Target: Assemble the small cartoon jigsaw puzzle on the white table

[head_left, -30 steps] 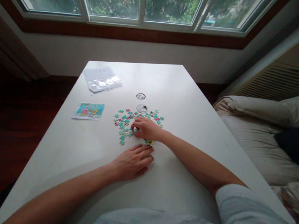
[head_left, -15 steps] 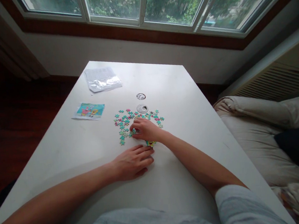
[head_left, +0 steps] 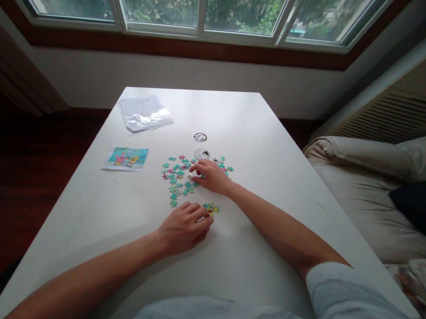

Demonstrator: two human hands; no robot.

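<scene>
Small puzzle pieces (head_left: 176,175), mostly turquoise and green with some pink ones, lie loose in a cluster on the white table (head_left: 127,209). Above their right part is my right hand (head_left: 212,177), its thumb and index finger apart around a pale spot too small to make out. Nearer my body sits a small joined patch of yellow and green puzzle pieces (head_left: 212,209) with a cartoon face. My left hand (head_left: 185,227) rests palm down at the patch's left edge, fingers bent and loosely spread, the index finger touching it. Its thumb is hidden.
A cartoon picture sheet (head_left: 127,159) lies left of the pieces. Behind it is a clear plastic bag (head_left: 146,113) with papers. Two round inserts (head_left: 200,137) are set in the tabletop beyond the pieces. A beige sofa (head_left: 357,190) stands along the right side.
My right hand has moved slightly away from me and right, uncovering the yellow patch. The left hand has drawn back a little left, and its fingers have bent.
</scene>
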